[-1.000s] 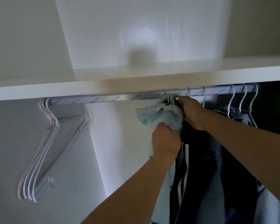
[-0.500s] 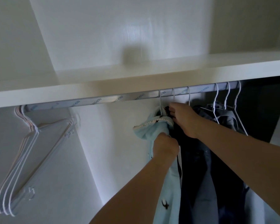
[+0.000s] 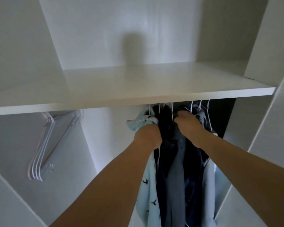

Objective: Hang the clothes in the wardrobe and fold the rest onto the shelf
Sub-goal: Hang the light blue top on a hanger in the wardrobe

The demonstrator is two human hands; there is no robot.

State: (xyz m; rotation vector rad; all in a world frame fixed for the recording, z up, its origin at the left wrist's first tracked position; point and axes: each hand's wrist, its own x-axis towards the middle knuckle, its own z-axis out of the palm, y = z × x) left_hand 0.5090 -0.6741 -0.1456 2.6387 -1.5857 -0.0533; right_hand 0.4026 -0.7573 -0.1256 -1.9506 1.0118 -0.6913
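Under the shelf [image 3: 138, 89], left hand [image 3: 147, 136] gripping pale-blue garment [image 3: 147, 182], right hand [image 3: 188, 126] clutching dark clothes [image 3: 169, 161]

Spare hangers [image 3: 43, 145] hang at the far left.
The thin, pale hangers are bunched together under the shelf [image 3: 138, 99], their hooks close together and their bars slanting down to the left. Small clips show near the lower ends. Above the shelf, a soft rounded shadow [image 3: 133, 49] falls on the white back panel [image 3: 88, 30].
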